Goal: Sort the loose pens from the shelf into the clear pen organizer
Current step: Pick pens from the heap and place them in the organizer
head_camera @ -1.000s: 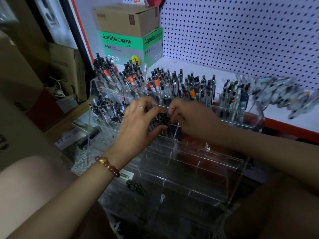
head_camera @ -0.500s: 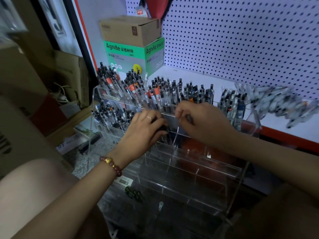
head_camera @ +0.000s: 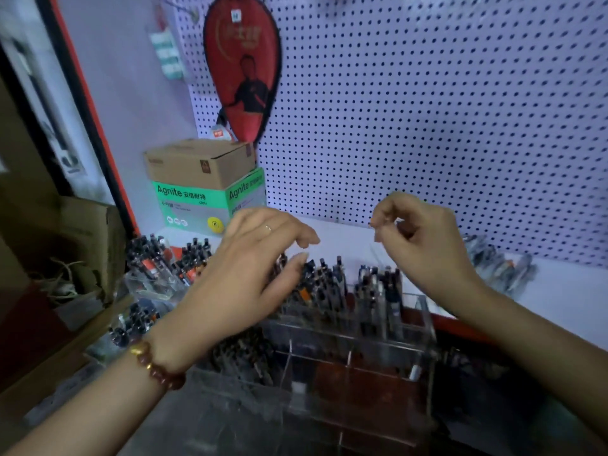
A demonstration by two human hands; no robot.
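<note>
The clear pen organizer (head_camera: 378, 350) stands in tiers in front of me, and its back rows hold many upright pens (head_camera: 329, 284). A pile of loose wrapped pens (head_camera: 500, 264) lies on the white shelf (head_camera: 559, 307) at the right. My left hand (head_camera: 250, 274), with a ring and a bead bracelet, hovers over the pen tops with relaxed fingers and holds nothing. My right hand (head_camera: 424, 245) is raised above the organizer's right end, its fingers curled and thumb and forefinger pinched together. Blur hides whether something thin is between them.
A brown carton (head_camera: 200, 166) sits on a green Agnite box (head_camera: 194, 205) at the shelf's back left. A red racket cover (head_camera: 243, 67) hangs on the white pegboard (head_camera: 427, 110). An open cardboard box (head_camera: 88, 232) with cords is at the left.
Both hands have lifted off the bundle of pens in a middle compartment and moved up and apart. The view has tilted upward.
</note>
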